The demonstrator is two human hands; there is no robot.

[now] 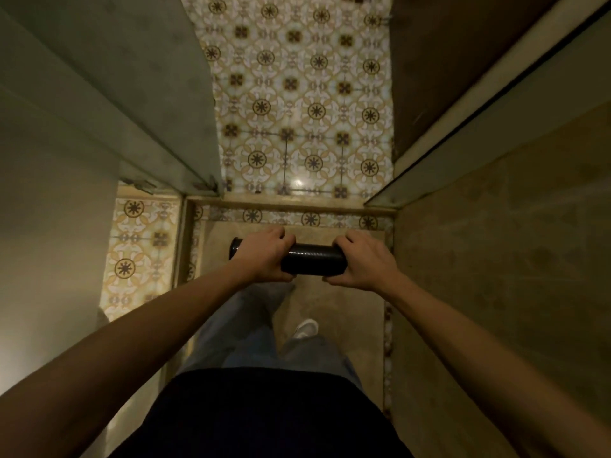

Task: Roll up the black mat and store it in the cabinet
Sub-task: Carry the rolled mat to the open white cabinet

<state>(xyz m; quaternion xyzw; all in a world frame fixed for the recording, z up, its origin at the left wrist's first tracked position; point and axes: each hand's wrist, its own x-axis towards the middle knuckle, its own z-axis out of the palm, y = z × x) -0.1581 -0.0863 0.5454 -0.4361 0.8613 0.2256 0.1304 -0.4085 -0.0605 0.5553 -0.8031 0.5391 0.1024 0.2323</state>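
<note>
1. The black mat (312, 261) is rolled into a tight tube and is held in the air in front of the person, above a plain beige floor area with a patterned border.
2. The long axis of the roll lies horizontal, from left to right across the view. One open round end (235, 248) points to the left and sticks out beyond the left hand; the other end is hidden under the right hand.
3. The left hand (264, 256) grips the left part of the roll. Its fingers are curled over the top and pressed together, and the thumb closes from below.
4. The right hand (362, 261) grips the right end in the same way, fingers wrapped tight around the tube, thumb under it.
5. Both bare forearms reach forward. Between them blue jeans (244, 328) and a white shoe (305, 327) are seen.
6. Farther ahead is a patterned tile floor (301, 104), with a pale door panel (99, 87) on the left and a brown panel (509, 242) on the right.
</note>
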